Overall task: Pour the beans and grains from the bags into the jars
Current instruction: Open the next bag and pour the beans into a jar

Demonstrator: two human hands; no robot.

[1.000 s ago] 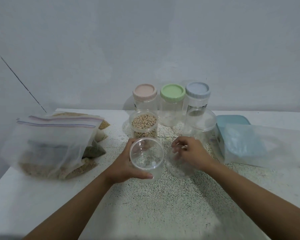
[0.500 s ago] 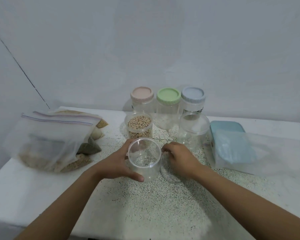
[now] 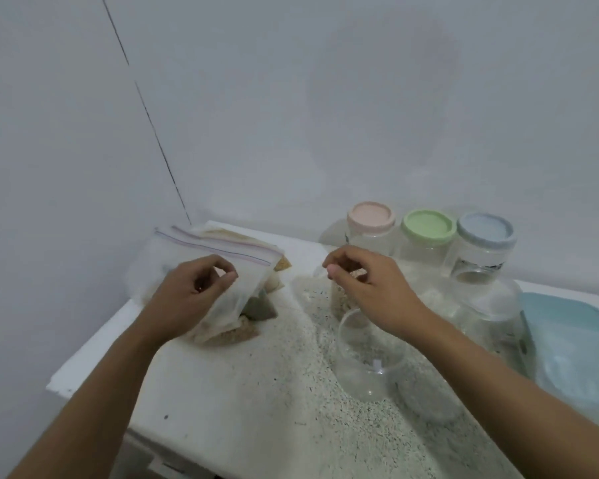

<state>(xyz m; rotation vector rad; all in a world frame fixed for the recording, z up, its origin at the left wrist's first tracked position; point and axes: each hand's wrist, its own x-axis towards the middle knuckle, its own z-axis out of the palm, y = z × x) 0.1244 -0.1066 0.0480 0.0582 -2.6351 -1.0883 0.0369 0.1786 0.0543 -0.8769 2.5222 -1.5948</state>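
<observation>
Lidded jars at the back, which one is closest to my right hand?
The pink-lidded jar, leftmost of the three, just beyond your right hand; the green-lidded jar and blue-lidded jar stand farther right.

Nothing is legible; dark print on the blue-lidded jar (image 3: 481,259) is blurred.

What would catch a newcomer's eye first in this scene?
The left hand seems to pinch a zip bag at the table's left, while the right hand hovers at centre with its fingers curled. Against the wall stand three jars with pink, green and blue lids, and an open empty jar sits in front.
</observation>
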